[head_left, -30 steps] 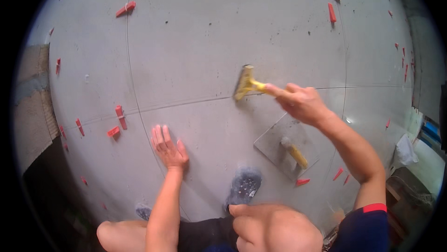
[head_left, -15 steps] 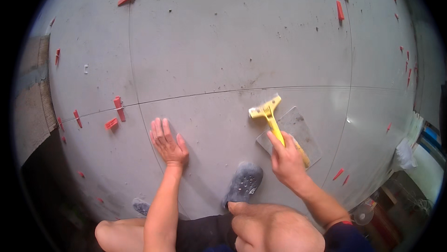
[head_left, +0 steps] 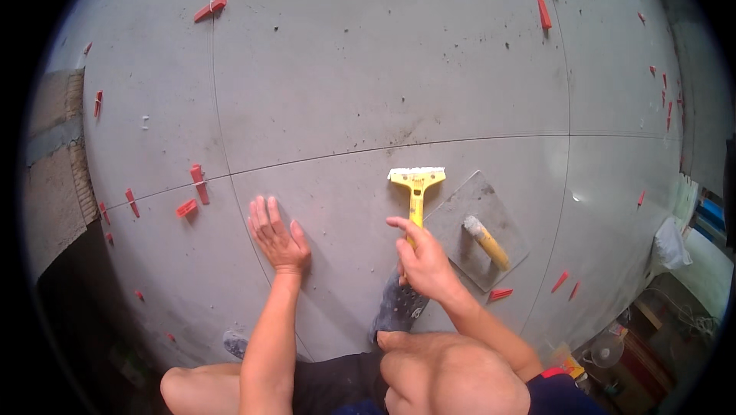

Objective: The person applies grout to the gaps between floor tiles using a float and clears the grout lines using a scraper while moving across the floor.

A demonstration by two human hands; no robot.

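Observation:
My right hand (head_left: pixel 426 263) grips the handle of a yellow scraper (head_left: pixel 416 185), its index finger stretched along the handle. The wide blade points away from me, just short of a joint between the grey floor tiles (head_left: pixel 330 101). My left hand (head_left: pixel 277 237) lies flat on the near tile with its fingers out, holding nothing. To the right of the scraper a flat metal trowel (head_left: pixel 475 204) rests on the tile, its wooden handle (head_left: pixel 487 243) facing up.
Red levelling wedges (head_left: pixel 199 183) sit along the joints, and a loose one (head_left: pixel 186 208) lies nearby. Another wedge (head_left: pixel 501 294) is beside the trowel. My grey clog (head_left: pixel 391 311) stands between my arms. A rough broken edge (head_left: pixel 77 147) borders the left; a white bag (head_left: pixel 671 244) lies far right.
My right hand has moved left with the scraper, whose blade has turned to lie nearly straight across. The trowel's handle is now uncovered. My left hand stays in place.

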